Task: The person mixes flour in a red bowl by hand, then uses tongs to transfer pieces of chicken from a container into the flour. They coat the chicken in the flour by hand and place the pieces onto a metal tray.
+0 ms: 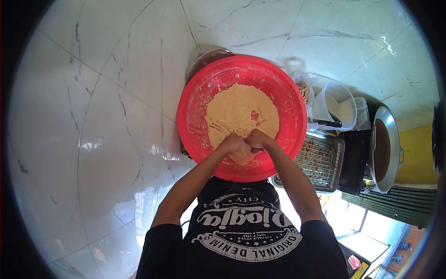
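Note:
A large red basin [290, 100] stands in front of my body, with pale yellowish flour [241, 104] spread over its bottom. Both hands are inside it, close together over the near part of the flour. My left hand [233, 143] is closed, its fingers curled downward. Beside it on the right, my right hand [257, 139] is closed too, near or touching the left. Whatever they grip is hidden under the fingers. Finger-like furrows mark the flour left of the hands, and a patch of red bottom shows through above the right one.
Behind the basin peeks a round container's rim [204, 58]. To the right are a clear plastic tub [350, 109], a plastic bag [304, 79] with contents, and a wire rack [320, 160] over a tray. Farther right sits a wide pan [392, 153] of brown liquid. Marbled tiles [121, 93] surround this.

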